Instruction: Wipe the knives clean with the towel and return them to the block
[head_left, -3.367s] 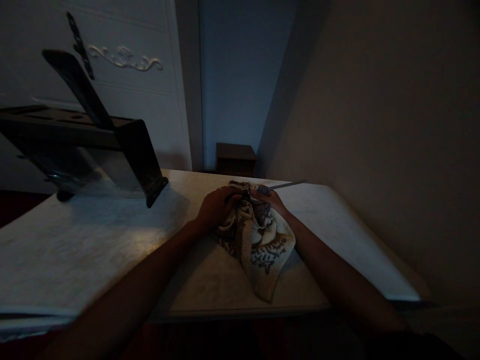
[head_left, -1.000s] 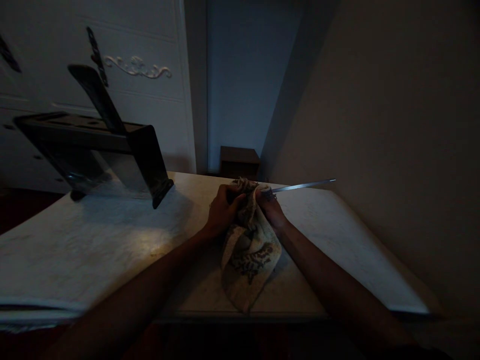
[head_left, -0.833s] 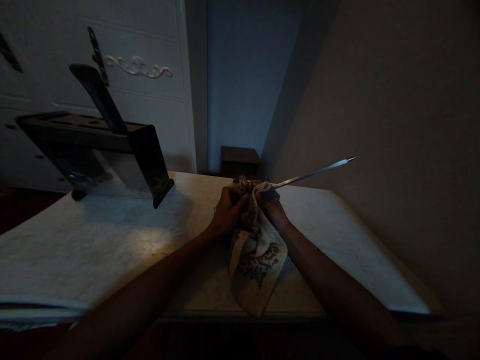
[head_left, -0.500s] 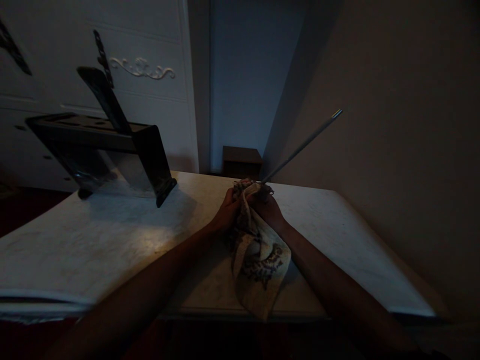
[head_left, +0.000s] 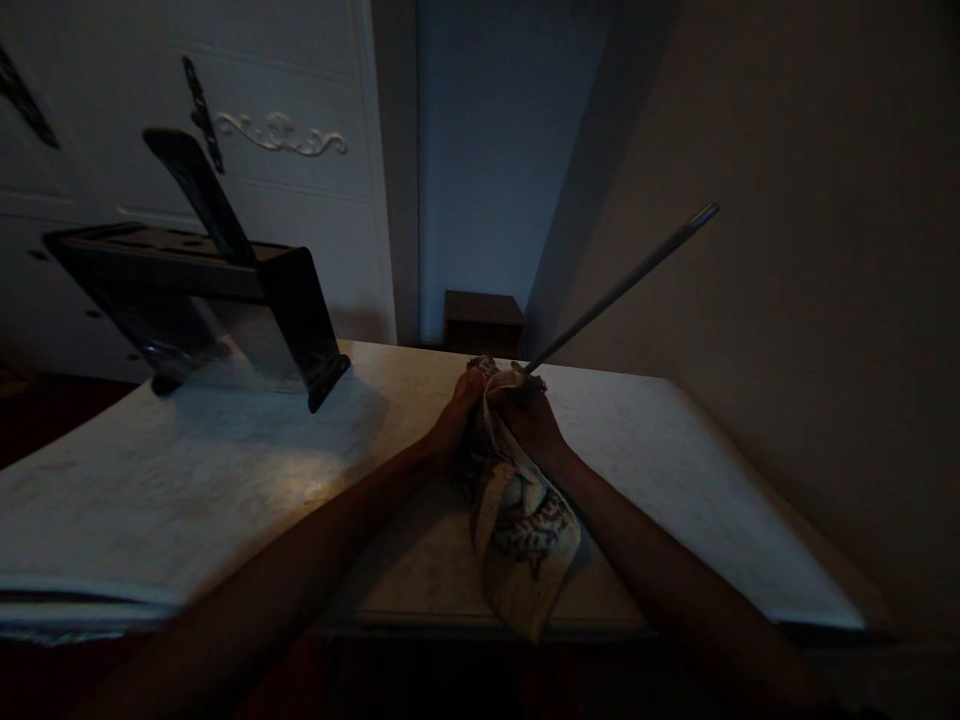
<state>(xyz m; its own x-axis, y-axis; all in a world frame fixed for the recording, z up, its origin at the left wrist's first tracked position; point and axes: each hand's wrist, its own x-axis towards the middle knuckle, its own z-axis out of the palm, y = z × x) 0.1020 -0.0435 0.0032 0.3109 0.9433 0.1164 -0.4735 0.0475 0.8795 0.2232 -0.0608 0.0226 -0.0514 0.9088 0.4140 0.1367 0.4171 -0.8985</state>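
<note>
Both of my hands meet over the middle of the table, wrapped in a patterned beige-and-brown cloth (head_left: 529, 540). My left hand (head_left: 456, 415) is closed on a bunched part of it. Closed as well, my right hand (head_left: 536, 425) grips the cloth around the lower end of a long thin grey rod, which looks like a sharpening steel (head_left: 622, 288). The rod slants up to the right, its tip bare; its lower end is hidden by cloth and fingers. A loose fold of cloth hangs between my forearms to the table's front edge.
On the left of the pale marbled table (head_left: 247, 480) stands a dark knife block (head_left: 285, 300) with clear sides and one black-handled knife (head_left: 202, 195) in it. A white cabinet (head_left: 300, 220) rises behind, a small brown box-like stand (head_left: 484, 310) beyond the far edge, a wall (head_left: 810, 250) at right.
The rod has tilted lower, its tip moving right and a little farther out. My hands have shifted slightly, and the hanging cloth has folded a bit differently. The view has moved slightly.
</note>
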